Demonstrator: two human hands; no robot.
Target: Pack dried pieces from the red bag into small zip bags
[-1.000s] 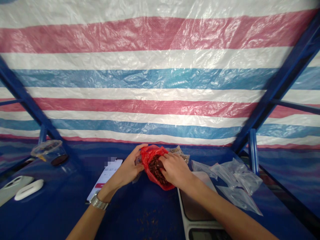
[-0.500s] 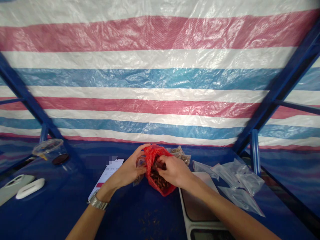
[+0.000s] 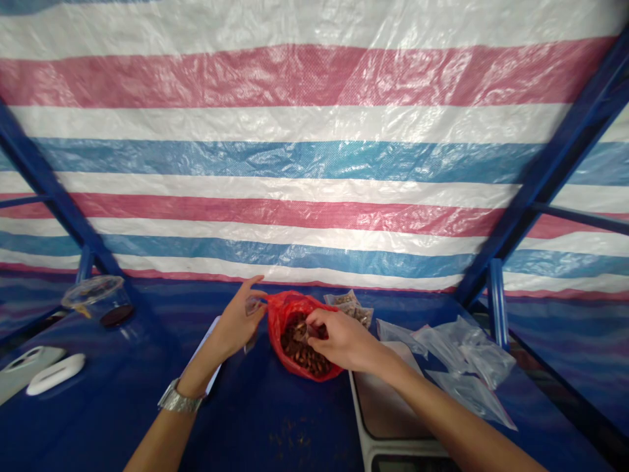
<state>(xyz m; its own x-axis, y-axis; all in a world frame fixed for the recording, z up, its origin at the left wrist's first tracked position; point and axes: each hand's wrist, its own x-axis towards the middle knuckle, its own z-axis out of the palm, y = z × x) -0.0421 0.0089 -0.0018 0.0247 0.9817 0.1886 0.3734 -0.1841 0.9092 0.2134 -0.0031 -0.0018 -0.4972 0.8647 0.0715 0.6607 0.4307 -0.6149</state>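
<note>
A red plastic bag (image 3: 276, 341) stands open-mouthed on the blue table, holding many small brown pieces (image 3: 301, 357) whose kind is unclear. At the bag's left rim is my left hand (image 3: 239, 324), its fingers bent around a small clear plastic bag (image 3: 252, 305) that is partly hidden by the palm. The red rim reaches its fingertips; whether they grip it I cannot tell. My right hand (image 3: 339, 337) dips into the bag's mouth, thumb and fingers pinched over the brown pieces. Something translucent shows at its fingertips, too small to name.
Right of the red bag lies a scale (image 3: 388, 406), partly under my right forearm. Filled clear packets (image 3: 361, 313) sit behind; flat clear bags (image 3: 466, 354) lie right. Leftward are a phone (image 3: 215, 377), white case (image 3: 56, 374), grey-green phone (image 3: 29, 367) and plastic tub (image 3: 101, 301).
My left hand has moved left, and the red bag's mouth is wider, its left side shifted left. My right hand stays over the brown pieces, nearly in place.
</note>
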